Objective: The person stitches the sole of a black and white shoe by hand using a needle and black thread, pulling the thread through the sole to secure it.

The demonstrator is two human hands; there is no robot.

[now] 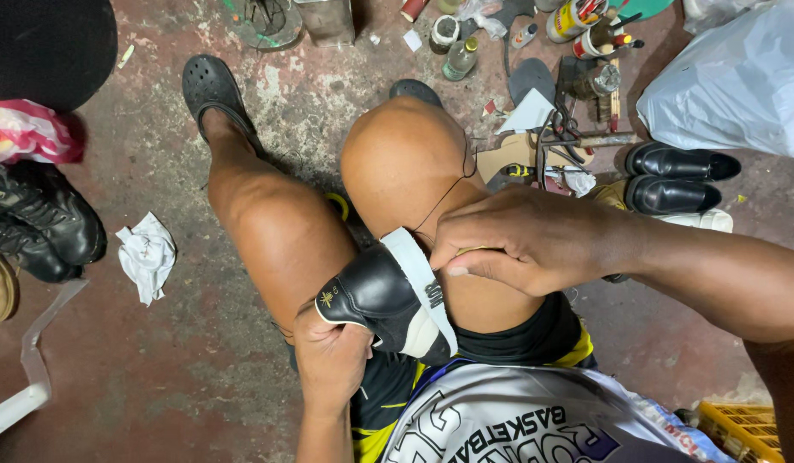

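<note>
A: What is the left hand [328, 356] doing?

B: It is cupping the heel end of a black sneaker with a white sole [388, 296], its fingers wrapping around the black upper from below. The sneaker is lying between the person's bare thighs, sole turned up and to the right, resting against the right thigh just below the knee.

A: And the right hand [521, 240]?

B: It is pressing against the white sole edge, fingers curling tightly inward and pinching something small at the rim. What sits between the fingertips is too hidden to tell, but a thin dark thread [444, 193] is running from there up over the right knee.

A: What is lying around on the floor?

B: The concrete floor [200, 386] is carrying a lot. A pair of shiny black dress shoes [676, 178] is sitting to the right, with a white plastic bag [740, 81] above them. Bottles and cans [517, 30] are standing along the top edge. A crumpled white paper [147, 253] is lying to the left, near black boots [41, 227]. The left foot is wearing a black clog [210, 86]. A yellow crate [744, 426] is showing at the lower right corner.
</note>
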